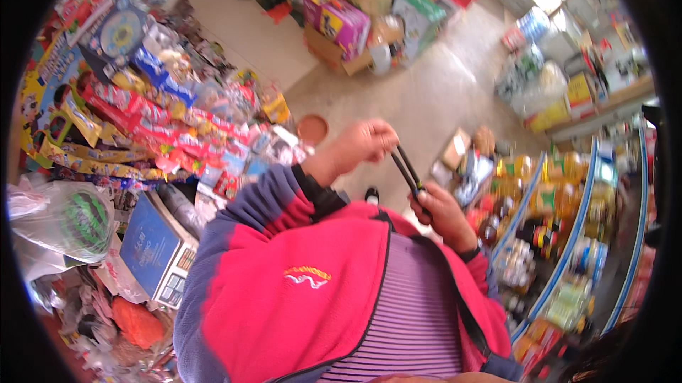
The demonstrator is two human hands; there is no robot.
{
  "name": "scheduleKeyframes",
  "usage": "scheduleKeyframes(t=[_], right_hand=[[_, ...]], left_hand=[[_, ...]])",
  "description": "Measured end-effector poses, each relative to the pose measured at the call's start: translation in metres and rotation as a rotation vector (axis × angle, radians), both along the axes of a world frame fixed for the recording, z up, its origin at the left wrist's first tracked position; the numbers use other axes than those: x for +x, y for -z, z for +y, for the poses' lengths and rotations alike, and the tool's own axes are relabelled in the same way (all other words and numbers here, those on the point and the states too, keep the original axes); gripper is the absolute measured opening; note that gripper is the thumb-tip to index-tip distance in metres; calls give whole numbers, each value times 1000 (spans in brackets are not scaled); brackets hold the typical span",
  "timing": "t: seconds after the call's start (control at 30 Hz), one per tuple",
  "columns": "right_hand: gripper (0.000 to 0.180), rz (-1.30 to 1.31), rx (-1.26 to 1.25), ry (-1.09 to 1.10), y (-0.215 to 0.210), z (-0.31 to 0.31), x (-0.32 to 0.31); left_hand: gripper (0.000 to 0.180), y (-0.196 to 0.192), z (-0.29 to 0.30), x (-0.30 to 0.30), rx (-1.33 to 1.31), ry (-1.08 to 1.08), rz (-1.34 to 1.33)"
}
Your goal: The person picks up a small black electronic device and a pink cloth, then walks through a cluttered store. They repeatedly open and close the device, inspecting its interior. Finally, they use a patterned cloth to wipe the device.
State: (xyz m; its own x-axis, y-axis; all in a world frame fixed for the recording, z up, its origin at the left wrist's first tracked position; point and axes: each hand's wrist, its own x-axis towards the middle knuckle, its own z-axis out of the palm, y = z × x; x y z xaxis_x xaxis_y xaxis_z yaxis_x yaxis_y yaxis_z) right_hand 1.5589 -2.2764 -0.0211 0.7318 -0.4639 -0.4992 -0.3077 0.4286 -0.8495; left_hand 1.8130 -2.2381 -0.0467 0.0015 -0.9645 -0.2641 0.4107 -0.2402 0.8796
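In front of my chest, a slim black thing (407, 171) of two narrow parallel strips spans the gap between my hands; its exact kind is hard to make out. My left hand (361, 144) pinches its upper end with bent fingers. Lower and to the right, my right hand (443, 211) is wrapped round its other end, where a small yellowish spot shows. My fingers hide both ends of it.
Packaged snacks (153, 116) crowd the left side, near a blue-topped scale (150, 244) and a bagged watermelon-patterned ball (85, 223). Cartons (337, 24) stand on the floor ahead. Bottles of yellow liquid (558, 195) fill shelves on the right. A brown round basin (312, 129) lies beyond my left wrist.
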Motion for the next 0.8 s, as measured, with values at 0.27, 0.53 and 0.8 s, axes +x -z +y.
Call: scheduleKeyframes(t=[0.27,0.53,0.8], right_hand=[[17,-27,170,-118,6,-164,43],[16,-108,267,-388,27,-281,155],[16,-48,136,-528,6,-389,279]], left_hand=[[15,-5,-128,10,-106,16,-278],[15,-3,-200,93,-9,-78,-341],[14,2,-291,209,-169,-165,-504]])
